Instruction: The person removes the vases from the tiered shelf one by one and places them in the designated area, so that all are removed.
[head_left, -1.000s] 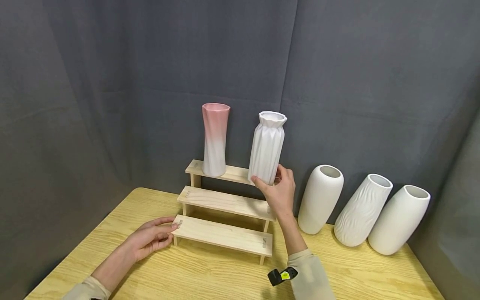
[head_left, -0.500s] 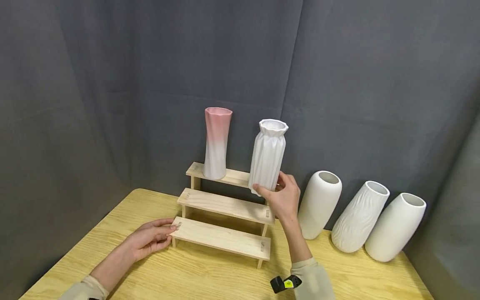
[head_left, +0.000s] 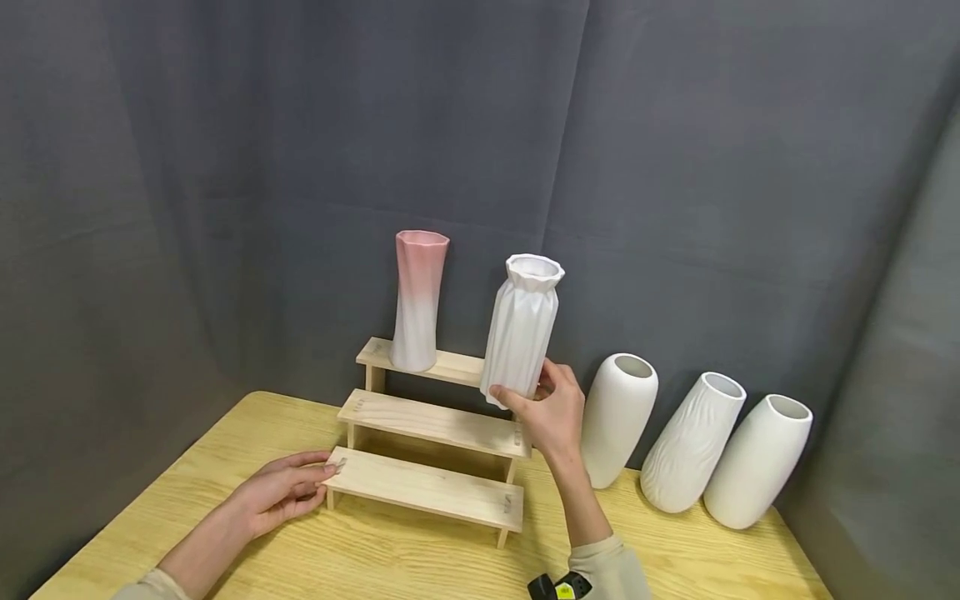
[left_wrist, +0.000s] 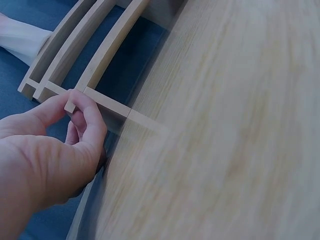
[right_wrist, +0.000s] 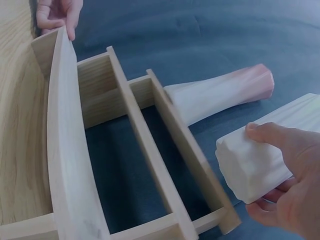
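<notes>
My right hand [head_left: 552,414] grips a white pleated vase [head_left: 521,333] with a ruffled mouth near its base, thumb in front. The vase tilts slightly, over the right part of the three-tier wooden stand [head_left: 423,483]. In the right wrist view the underside of this vase [right_wrist: 234,170] shows, apart from the boards. My left hand [head_left: 281,493] pinches the left end of the lowest board; the left wrist view shows thumb and forefinger of that hand [left_wrist: 60,145] at the board's end. A pink-and-white vase [head_left: 417,308] stands upright on the top tier's left end.
To the right on the wooden table [head_left: 405,562] stand a smooth white vase [head_left: 619,421], a wavy-textured white vase [head_left: 692,442] and another smooth white vase [head_left: 757,462]. Grey curtain [head_left: 337,125] hangs close behind the stand and vases.
The right hand has brought the white pleated vase down and forward from the top tier's level towards the middle tier. The left hand stays at the lowest board's end. The head view shifted slightly.
</notes>
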